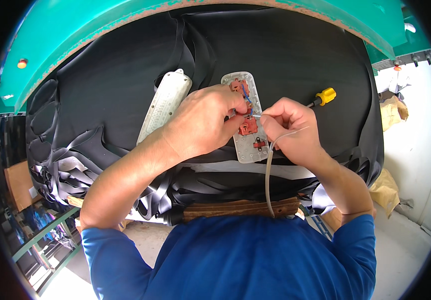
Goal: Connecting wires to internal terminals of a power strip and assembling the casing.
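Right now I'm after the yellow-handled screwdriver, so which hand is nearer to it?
The right hand. The yellow-handled screwdriver lies just beyond it, up and to its right on the black cloth. The left hand is farther off, left of the opened power strip base.

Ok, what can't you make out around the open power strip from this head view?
- Wire ends and contacts under the left hand: hidden by its fingers.
- Screwdriver tip: behind the right hand; only the yellow handle shows.
- What the right fingertips pinch: too small to tell.
- Grey cable: its lower end disappears behind the blue shirt.
- Open power strip base: its middle is covered by both hands.
- White cover: its near end sits behind the left wrist.
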Demonstrator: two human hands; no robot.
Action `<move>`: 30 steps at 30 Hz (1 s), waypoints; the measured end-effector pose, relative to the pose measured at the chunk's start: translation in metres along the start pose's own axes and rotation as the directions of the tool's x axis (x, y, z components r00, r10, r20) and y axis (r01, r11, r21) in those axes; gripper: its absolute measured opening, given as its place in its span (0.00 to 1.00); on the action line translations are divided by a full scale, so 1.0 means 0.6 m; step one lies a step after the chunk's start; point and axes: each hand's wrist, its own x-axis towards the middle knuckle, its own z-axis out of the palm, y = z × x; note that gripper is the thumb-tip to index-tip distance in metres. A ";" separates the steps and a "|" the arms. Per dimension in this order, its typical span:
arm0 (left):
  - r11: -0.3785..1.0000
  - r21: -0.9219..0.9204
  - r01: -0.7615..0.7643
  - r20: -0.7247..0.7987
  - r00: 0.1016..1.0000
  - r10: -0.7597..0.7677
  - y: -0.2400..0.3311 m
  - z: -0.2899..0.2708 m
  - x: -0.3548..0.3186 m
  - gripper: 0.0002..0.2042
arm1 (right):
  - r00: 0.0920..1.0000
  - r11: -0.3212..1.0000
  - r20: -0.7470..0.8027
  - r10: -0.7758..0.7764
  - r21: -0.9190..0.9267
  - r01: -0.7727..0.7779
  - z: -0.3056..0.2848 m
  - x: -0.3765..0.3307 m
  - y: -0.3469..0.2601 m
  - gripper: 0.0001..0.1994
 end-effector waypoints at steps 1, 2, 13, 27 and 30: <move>1.000 -0.010 0.003 -0.003 1.000 -0.003 0.001 0.000 0.000 0.07 | 0.999 0.998 -0.005 -0.052 -0.017 0.052 0.001 -0.003 0.003 0.04; 1.000 -0.009 0.002 -0.002 1.000 -0.002 0.001 0.000 0.001 0.07 | 0.994 0.994 -0.009 -0.105 -0.035 0.104 0.002 -0.004 0.006 0.04; 0.998 -0.051 0.037 -0.003 0.999 -0.037 0.000 0.002 0.004 0.05 | 0.972 0.979 -0.134 -0.196 -0.079 0.186 -0.020 0.005 0.002 0.04; 0.970 -0.149 0.190 -0.002 0.981 -0.193 -0.005 -0.005 0.015 0.06 | 0.906 0.902 -0.134 -0.403 -0.227 0.367 0.004 0.027 0.032 0.04; 0.980 -0.129 0.153 -0.029 0.987 -0.158 -0.005 -0.005 0.014 0.06 | 0.918 0.913 -0.117 -0.378 -0.211 0.349 0.010 0.027 0.028 0.04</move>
